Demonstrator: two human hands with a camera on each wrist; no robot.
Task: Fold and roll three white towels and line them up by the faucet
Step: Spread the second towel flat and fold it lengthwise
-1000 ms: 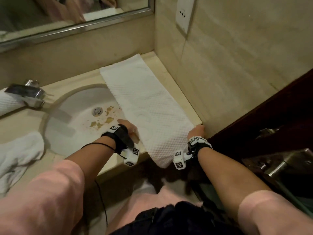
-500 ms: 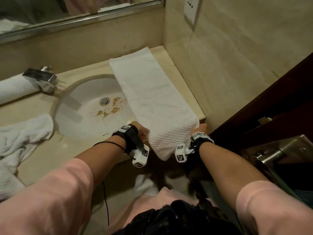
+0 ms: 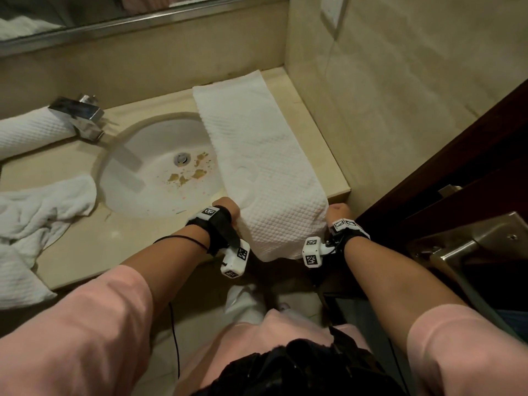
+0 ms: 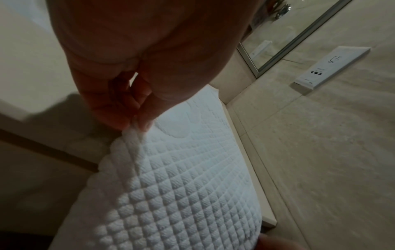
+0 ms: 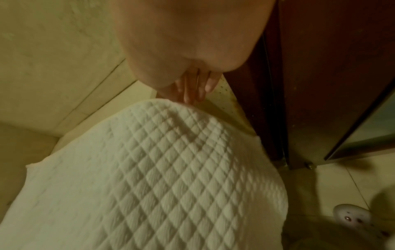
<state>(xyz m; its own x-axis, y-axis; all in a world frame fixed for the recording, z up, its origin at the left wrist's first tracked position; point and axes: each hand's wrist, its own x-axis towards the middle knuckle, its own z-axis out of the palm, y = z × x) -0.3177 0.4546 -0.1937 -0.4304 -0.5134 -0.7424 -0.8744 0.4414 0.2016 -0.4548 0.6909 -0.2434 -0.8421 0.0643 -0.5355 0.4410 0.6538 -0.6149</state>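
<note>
White towel [image 3: 257,155], centre frame: matt cloth w/ quilted diamond weave. Faucet [image 3: 81,117], upper left: shiny metal. Sink [image 3: 137,172]: glossy white ceramic, stained. Counter [image 3: 317,132]: smooth beige stone, slight sheen. Door [image 3: 457,155], right: dark wood.

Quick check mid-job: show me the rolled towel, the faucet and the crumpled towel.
rolled towel [image 3: 31,132], head view, on the middle of the roll.
faucet [image 3: 75,112], head view, on the flat top of its spout.
crumpled towel [image 3: 43,210], head view, on its bunched middle.

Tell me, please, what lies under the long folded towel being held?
The folded towel covers the counter and the sink rim; its near end overhangs. Whatever else lies beneath is hidden.
</note>
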